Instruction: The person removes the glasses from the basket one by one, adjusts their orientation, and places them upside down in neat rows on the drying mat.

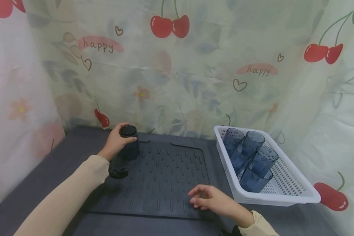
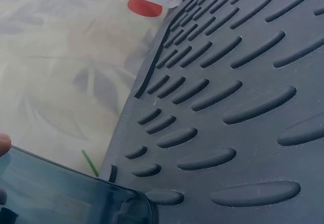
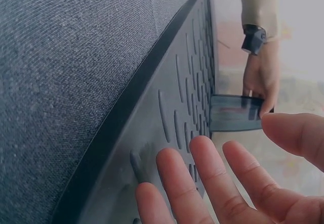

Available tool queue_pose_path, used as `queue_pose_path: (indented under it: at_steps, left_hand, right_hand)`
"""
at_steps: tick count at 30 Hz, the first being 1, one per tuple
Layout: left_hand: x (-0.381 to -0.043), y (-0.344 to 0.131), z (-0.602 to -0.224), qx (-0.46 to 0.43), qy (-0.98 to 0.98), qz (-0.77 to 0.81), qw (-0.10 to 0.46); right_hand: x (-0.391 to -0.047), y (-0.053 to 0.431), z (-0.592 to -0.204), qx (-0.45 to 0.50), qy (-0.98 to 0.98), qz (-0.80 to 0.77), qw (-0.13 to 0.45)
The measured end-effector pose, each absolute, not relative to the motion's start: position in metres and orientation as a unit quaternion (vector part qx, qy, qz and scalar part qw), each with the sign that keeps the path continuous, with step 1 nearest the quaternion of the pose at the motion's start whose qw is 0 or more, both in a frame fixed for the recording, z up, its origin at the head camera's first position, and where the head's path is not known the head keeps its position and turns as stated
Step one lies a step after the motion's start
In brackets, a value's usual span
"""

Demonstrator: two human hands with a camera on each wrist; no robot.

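Note:
At the far left corner of the black ribbed mat (image 1: 162,177), my left hand (image 1: 116,141) grips a dark blue glass (image 1: 129,150) from above, thumb on one side and fingers on the other. The glass stands upright on its axis with a dark end on top, its lower end at the mat; the left wrist view shows its see-through blue wall (image 2: 66,193). My right hand (image 1: 209,198) hovers over the mat's near right corner and holds nothing. In the right wrist view its fingers (image 3: 182,183) are spread and relaxed.
A white perforated basket (image 1: 301,196) sits to the right of the mat, with several blue glasses (image 1: 255,177) grouped in its left part. Behind the dark cloth-covered table (image 1: 127,226) hangs a curtain (image 1: 177,82) printed with cherries.

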State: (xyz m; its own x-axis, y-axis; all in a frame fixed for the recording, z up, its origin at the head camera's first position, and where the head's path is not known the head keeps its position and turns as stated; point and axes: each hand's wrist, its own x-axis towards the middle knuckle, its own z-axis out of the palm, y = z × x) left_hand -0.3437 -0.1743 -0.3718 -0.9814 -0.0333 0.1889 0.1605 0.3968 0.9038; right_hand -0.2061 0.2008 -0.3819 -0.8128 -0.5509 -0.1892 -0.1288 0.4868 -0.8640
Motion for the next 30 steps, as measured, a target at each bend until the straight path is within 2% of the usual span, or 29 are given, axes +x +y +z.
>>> queue_pose_path:
  at_steps: [18, 30]
  left_hand:
    - [-0.343, -0.175, -0.373, -0.046, -0.827, -0.554, 0.078]
    - [-0.347, -0.176, -0.375, -0.042, -0.831, -0.548, 0.086]
  right_hand:
    - [-0.205, 0.205, -0.376, -0.214, 0.825, -0.478, 0.211]
    - [-0.202, 0.224, -0.332, -0.23, 0.824, -0.496, 0.148]
